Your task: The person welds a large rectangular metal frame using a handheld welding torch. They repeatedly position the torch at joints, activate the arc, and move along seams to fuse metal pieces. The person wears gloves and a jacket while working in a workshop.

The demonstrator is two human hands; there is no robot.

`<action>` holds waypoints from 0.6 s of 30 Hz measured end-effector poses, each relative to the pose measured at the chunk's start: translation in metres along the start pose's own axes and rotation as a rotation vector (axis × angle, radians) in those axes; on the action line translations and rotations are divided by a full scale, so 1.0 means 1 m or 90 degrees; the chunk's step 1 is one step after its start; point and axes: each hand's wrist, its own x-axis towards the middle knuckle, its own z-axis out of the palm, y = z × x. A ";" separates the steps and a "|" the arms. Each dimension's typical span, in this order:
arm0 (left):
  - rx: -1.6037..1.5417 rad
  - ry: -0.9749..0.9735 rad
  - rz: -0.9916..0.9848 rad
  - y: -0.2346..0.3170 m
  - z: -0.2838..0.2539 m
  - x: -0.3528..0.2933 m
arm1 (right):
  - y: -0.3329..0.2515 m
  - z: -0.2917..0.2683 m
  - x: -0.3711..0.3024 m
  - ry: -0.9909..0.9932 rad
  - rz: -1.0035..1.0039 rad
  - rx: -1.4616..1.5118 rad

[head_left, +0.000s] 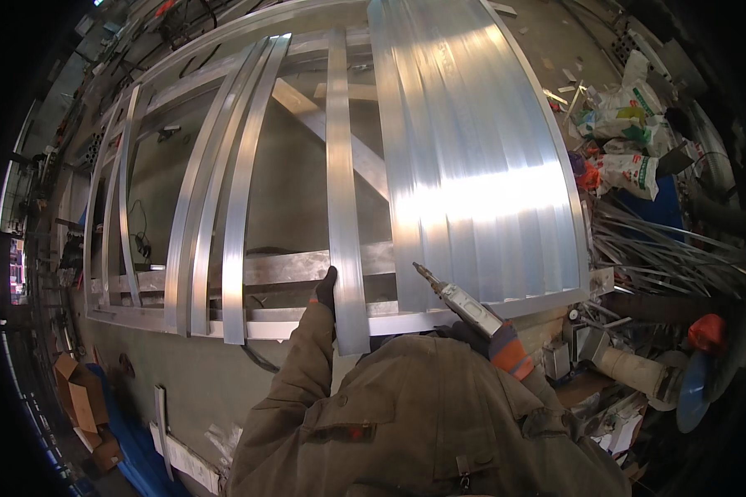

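My left hand (pixel 326 287), in a dark glove, is at the near end of a long shiny metal slat (pixel 346 207). Its thumb lies along the slat's left edge, and the other fingers are hidden beneath. The slat reaches across a rectangular metal frame (pixel 265 330), its near end sticking out past the front rail. In my right hand (pixel 506 348), gloved in grey and orange, is a silver hand tool with a narrow brass-coloured nose (pixel 470 311). The tool points up and left, over the near edge of a panel of side-by-side slats (pixel 481 132) that covers the frame's right part.
Several loose slats (pixel 234 282) lie across the frame's left half. A diagonal brace (pixel 331 137) runs beneath. To the right are white sacks (pixel 630 171), a heap of thin metal strips (pixel 663 248) and a blue disc (pixel 695 392). A cardboard box (pixel 83 393) stands at lower left.
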 end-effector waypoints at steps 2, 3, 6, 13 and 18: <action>0.519 0.071 0.159 0.019 0.002 -0.001 | 0.001 0.001 0.003 0.002 0.000 0.006; 0.603 0.169 0.194 0.018 0.012 -0.007 | 0.001 0.002 0.004 0.000 0.001 0.008; 0.743 0.333 0.169 0.019 0.053 -0.031 | 0.000 0.004 0.009 -0.005 -0.001 0.015; 0.729 0.366 0.213 0.027 0.092 -0.060 | -0.001 0.007 0.013 -0.003 0.001 0.026; 0.659 0.299 0.314 0.015 0.083 -0.064 | 0.001 0.007 0.012 0.003 0.008 0.031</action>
